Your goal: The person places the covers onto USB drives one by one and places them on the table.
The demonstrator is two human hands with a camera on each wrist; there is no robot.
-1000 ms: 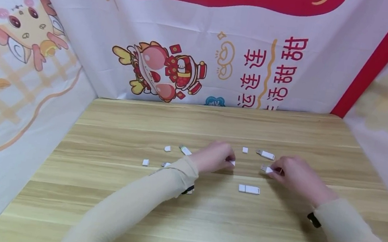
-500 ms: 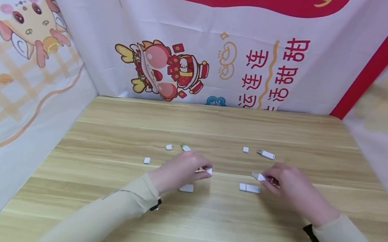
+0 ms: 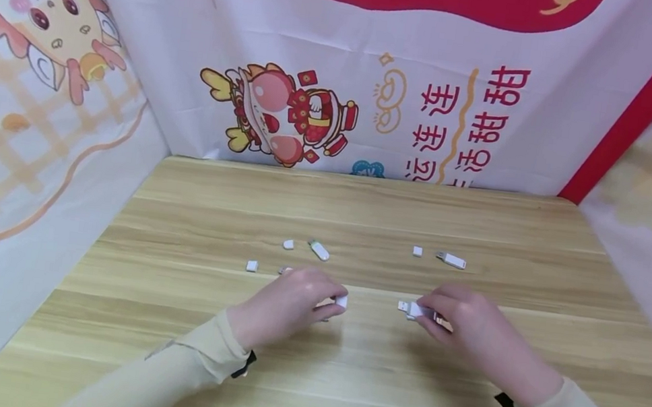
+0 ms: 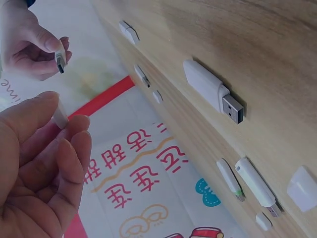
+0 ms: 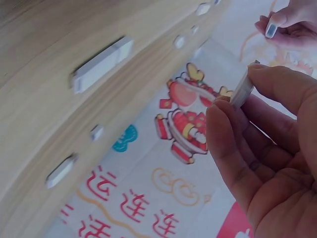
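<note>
In the head view my left hand pinches a small white cap between thumb and fingers. Across from it, my right hand pinches a white USB flash drive whose bare metal plug points left, at the cap. A gap separates cap and plug; both are held above the table. The left wrist view shows the cap at my fingertips, and the right wrist view shows the drive. A capless flash drive lies near my left hand, mostly hidden by it in the head view.
A capped flash drive lies below my right hand. Farther back are an uncapped drive and cap at right. At left lie another drive and two caps. A printed cloth rises behind the wooden table.
My left hand has moved left and nearer with the cap. My right hand has brought the flash drive left and nearer, now in front of the capped drive.
</note>
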